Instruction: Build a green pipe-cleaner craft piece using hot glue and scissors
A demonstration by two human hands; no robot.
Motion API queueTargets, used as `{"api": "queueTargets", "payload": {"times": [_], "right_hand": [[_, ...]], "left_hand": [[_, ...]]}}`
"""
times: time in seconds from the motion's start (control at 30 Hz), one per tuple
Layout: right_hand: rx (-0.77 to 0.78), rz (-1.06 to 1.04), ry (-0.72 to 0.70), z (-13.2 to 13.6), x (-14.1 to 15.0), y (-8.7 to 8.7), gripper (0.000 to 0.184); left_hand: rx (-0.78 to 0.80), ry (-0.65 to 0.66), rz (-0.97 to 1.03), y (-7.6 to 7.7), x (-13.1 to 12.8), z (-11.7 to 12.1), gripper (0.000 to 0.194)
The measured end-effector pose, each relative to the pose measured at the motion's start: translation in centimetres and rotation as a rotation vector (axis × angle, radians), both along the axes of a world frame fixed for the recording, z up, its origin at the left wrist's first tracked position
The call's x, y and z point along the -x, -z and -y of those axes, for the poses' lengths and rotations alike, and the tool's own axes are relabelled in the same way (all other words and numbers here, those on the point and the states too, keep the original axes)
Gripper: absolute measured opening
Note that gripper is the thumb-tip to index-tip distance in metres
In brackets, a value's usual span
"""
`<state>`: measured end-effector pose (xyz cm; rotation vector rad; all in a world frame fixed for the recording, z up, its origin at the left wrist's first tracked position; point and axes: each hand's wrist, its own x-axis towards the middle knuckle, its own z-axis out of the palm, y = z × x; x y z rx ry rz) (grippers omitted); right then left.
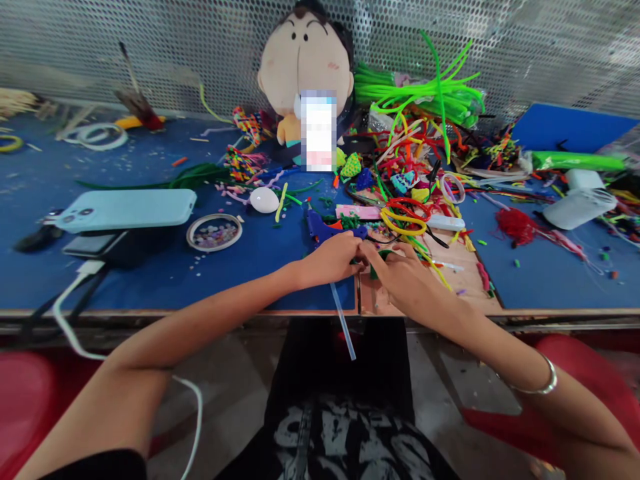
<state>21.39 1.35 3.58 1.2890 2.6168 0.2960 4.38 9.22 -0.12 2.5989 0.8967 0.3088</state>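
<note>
My left hand (334, 257) is closed at the table's front edge, its fingertips meeting those of my right hand. What lies inside its fingers is hidden. Just beyond it is a blue hot glue gun (319, 225) with an orange trigger, its nozzle pointing away from me. A clear glue stick (344, 323) juts from beneath my left hand over the table edge. My right hand (407, 277) is closed on a small dark green piece (380, 264), mostly covered by the fingers; its kind cannot be made out.
Yellow and red cord loops (405, 220) lie beyond my right hand. Left are a roll of tape (215, 233) holding beads, a white egg-shaped object (264, 200) and a light blue phone (130, 209). A plush doll (306, 60) and bright green pipe cleaners (420, 93) stand behind.
</note>
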Motion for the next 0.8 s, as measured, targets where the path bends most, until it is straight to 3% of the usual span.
{"api": "queueTargets", "payload": {"times": [0.13,0.3,0.43,0.57,0.7,0.8], "right_hand": [[-0.085,0.04,-0.087,-0.4,-0.1,-0.1,0.072],[-0.077,-0.001,-0.136,-0.9,0.1,0.3,0.073],[-0.139,0.04,-0.146,-0.7,0.5,0.4,0.072],[-0.159,0.017,-0.21,-0.5,0.6,0.8,0.071],[-0.233,-0.002,-0.271,-0.4,0.7,1.6,0.058],[-0.249,-0.008,-0.285,-0.4,0.9,2.0,0.045]], "left_hand": [[0.001,-0.052,0.015,-0.1,0.2,-0.1,0.011],[-0.04,-0.042,0.017,-0.2,0.3,-0.1,0.008],[0.028,-0.05,-0.019,-0.4,0.4,0.1,0.002],[0.088,-0.065,-0.077,-1.0,0.5,0.6,0.009],[0.089,0.014,-0.139,-1.7,0.9,0.7,0.007],[0.065,0.055,-0.164,-1.9,1.2,0.2,0.022]]}}
